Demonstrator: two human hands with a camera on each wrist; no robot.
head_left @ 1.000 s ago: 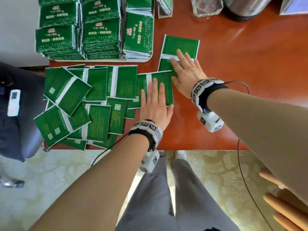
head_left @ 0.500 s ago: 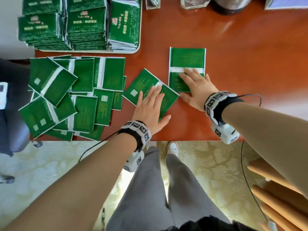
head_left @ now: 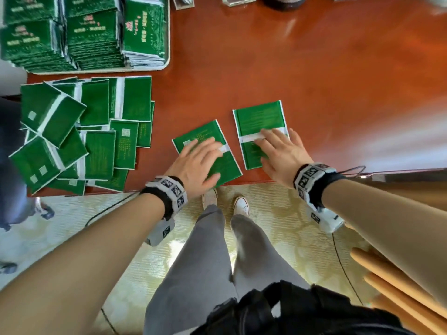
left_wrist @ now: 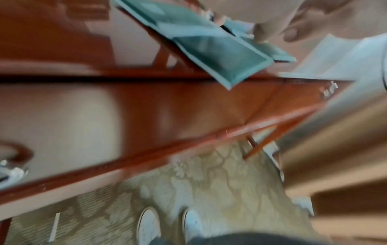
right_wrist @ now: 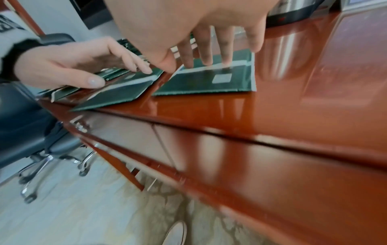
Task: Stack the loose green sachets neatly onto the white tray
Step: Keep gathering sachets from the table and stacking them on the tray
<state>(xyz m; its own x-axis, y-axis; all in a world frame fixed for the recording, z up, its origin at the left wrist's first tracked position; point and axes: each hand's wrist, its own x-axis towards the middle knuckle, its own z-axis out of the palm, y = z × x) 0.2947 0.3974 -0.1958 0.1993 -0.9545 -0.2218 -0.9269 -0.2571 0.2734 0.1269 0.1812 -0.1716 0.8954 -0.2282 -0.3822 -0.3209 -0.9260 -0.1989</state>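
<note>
Two green sachets lie side by side near the front edge of the red-brown table (head_left: 314, 68). My left hand (head_left: 196, 160) presses flat on the tilted left sachet (head_left: 208, 141), whose near corner reaches the table edge (left_wrist: 230, 79). Straight fingers of my right hand (head_left: 278, 151) press on the white band of the right sachet (head_left: 260, 119). In the right wrist view these fingertips (right_wrist: 207, 58) touch that sachet (right_wrist: 209, 82), with the left hand (right_wrist: 69, 64) beside it. A loose pile of sachets (head_left: 84, 136) lies at the left. The white tray (head_left: 167, 61) at the back left holds tall stacks.
A dark office chair (head_left: 9, 165) stands at the table's left end. A kettle base (head_left: 283, 1) and small items sit at the back. Pale wooden chair slats (head_left: 399, 286) are at my lower right. Drawer fronts (right_wrist: 230, 157) run below the table edge.
Both hands have slid their sachets across the table toward the front edge. The left sachet left the pile and turned at an angle; the right one came down from near the tray.
</note>
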